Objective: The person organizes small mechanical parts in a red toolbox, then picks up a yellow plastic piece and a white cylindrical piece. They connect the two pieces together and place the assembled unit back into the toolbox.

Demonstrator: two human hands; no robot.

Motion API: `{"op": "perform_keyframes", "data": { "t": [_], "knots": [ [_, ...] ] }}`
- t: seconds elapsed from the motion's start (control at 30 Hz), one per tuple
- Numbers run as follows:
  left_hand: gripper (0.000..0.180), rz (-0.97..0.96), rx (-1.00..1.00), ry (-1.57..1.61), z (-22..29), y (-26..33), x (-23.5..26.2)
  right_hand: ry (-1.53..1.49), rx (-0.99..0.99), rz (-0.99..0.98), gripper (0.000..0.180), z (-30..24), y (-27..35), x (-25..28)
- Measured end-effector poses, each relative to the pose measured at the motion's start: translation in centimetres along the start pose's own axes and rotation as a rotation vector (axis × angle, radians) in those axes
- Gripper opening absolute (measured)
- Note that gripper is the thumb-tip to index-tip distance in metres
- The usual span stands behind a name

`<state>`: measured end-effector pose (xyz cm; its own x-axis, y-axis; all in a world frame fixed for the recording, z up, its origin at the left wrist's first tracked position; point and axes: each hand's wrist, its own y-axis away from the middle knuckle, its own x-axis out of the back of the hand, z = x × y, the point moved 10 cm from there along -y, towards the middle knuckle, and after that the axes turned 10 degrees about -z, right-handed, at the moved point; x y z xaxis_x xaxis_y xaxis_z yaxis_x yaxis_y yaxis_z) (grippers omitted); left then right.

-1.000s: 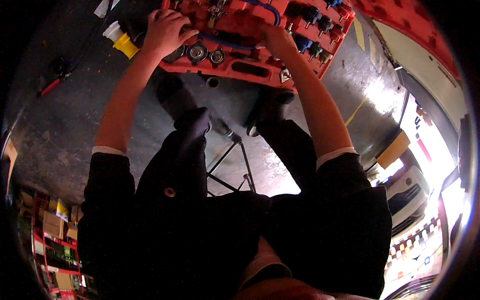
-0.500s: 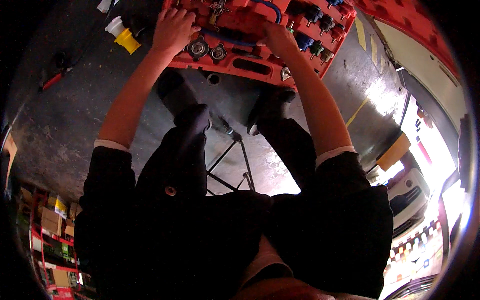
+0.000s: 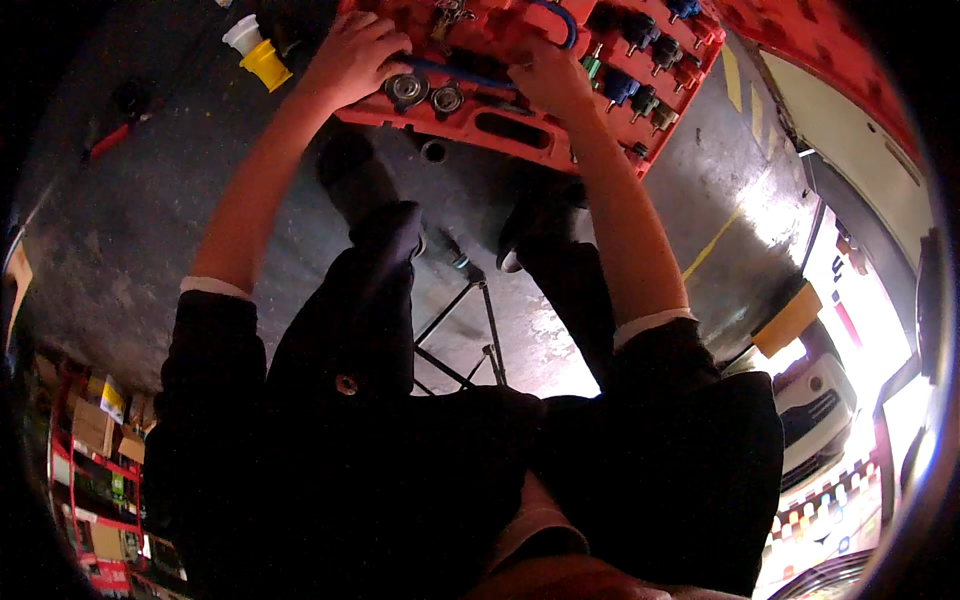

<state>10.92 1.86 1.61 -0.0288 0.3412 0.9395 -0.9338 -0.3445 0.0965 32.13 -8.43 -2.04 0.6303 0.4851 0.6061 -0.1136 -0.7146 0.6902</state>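
– Case first, in the head view: where does it lie?
– That red case [image 3: 460,125] fills the top middle, under both hands. Its near edge, with the handle slot [image 3: 513,128], faces the person and slants slightly down to the right.
– Long axis?
– Can't tell; the far side is cut off by the frame.
– And the blue hose [image 3: 572,25]?
– It runs roughly left to right between the hands, then bends away past the right one.
– What grip?
– The left hand [image 3: 355,62] lies over the left part, fingers bent, beside two metal caps [image 3: 407,90]. The right hand [image 3: 552,78] curls at the hose, near the coloured plugs [image 3: 620,88]. Whether either is gripping, I can't tell; the fingertips are hidden or dark.
– Any writing?
– On the cartons [image 3: 93,427] at lower left, any print is too small to read.
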Motion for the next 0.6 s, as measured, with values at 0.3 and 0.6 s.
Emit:
{"op": "perform_keyframes", "data": {
  "t": [0.3, 0.6],
  "knots": [
    [0.024, 0.034, 0.028, 0.026, 2.4, 0.8, 0.1, 0.077, -0.247, 0.069, 0.075, -2.9, -0.2, -1.9],
    [0.03, -0.087, 0.026, -0.021, 2.9, 0.5, -1.0, 0.12, -0.342, 0.108, 0.072, -3.7, -0.4, -2.1]
  ]
}}
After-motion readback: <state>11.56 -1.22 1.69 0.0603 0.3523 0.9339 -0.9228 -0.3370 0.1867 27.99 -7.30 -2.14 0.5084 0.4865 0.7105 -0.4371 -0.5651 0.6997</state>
